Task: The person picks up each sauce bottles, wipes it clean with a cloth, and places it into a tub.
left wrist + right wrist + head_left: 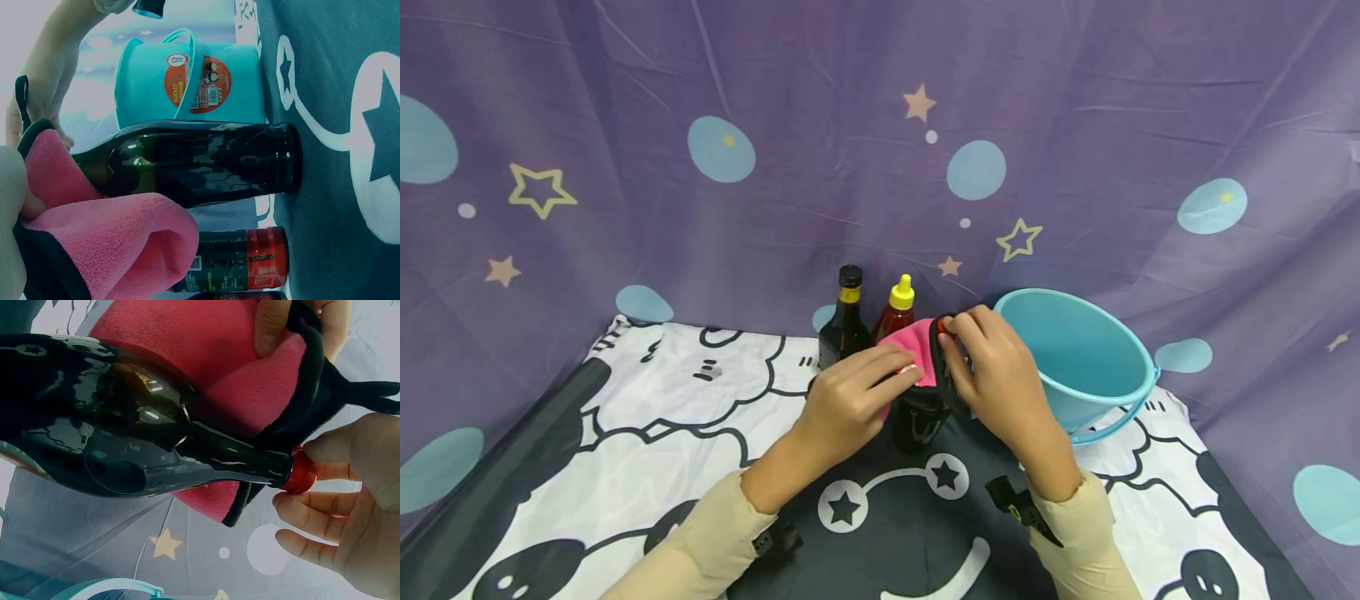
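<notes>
A dark glass bottle (212, 162) with a red cap (302, 473) stands upright on the patterned cloth surface. My right hand (1000, 375) pinches that cap between thumb and fingers, the other fingers loosely bent beside it. From the other side, my left hand (853, 396) grips a pink cleaning cloth (131, 231) with black edging and a black hanging loop (375, 390). The cloth drapes behind and around the bottle's neck, and its lower part hangs in a fold beside the bottle. In the head view the hands and cloth hide most of the bottle's upper half.
Behind the left hand stand a black-capped dark bottle (844, 329) and a red sauce bottle with a yellow nozzle (897, 312). A light blue bucket (1078, 350) is close to the right hand. A purple curtain (850, 192) hangs at the back.
</notes>
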Tool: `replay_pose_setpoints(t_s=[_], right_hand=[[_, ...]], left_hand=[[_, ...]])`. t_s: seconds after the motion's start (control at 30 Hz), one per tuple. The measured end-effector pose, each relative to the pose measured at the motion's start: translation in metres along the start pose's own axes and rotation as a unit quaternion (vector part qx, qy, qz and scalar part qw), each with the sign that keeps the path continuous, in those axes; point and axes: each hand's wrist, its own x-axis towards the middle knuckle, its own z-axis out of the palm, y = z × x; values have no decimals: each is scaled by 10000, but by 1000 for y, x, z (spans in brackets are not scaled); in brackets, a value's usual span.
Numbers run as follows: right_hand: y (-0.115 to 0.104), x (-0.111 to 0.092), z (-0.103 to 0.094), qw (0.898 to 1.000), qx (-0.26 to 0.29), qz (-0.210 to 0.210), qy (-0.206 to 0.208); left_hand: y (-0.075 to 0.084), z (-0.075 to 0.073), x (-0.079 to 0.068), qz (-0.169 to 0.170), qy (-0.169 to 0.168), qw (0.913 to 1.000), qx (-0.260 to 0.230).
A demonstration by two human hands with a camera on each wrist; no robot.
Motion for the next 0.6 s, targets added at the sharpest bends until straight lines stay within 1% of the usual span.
replay_pose_setpoints(t_s=[0.17, 0.27, 0.33, 0.47, 0.6], right_hand=[[0, 0, -1, 10000, 26, -18, 19], [0, 0, 0, 10000, 76, 16, -29], [1, 1, 1, 9999, 78, 56, -138], [3, 4, 1, 9979, 105, 199, -605], [11, 13, -4, 9908, 294, 292, -1288]], left_hand=[[0, 2, -1, 151, -166, 9997, -5], [1, 1, -2, 92, -231, 9997, 45], [1, -1, -2, 22, -256, 9996, 82], [-2, -2, -6, -58, -252, 9996, 79], [-7, 2, -6, -57, -210, 9998, -18]])
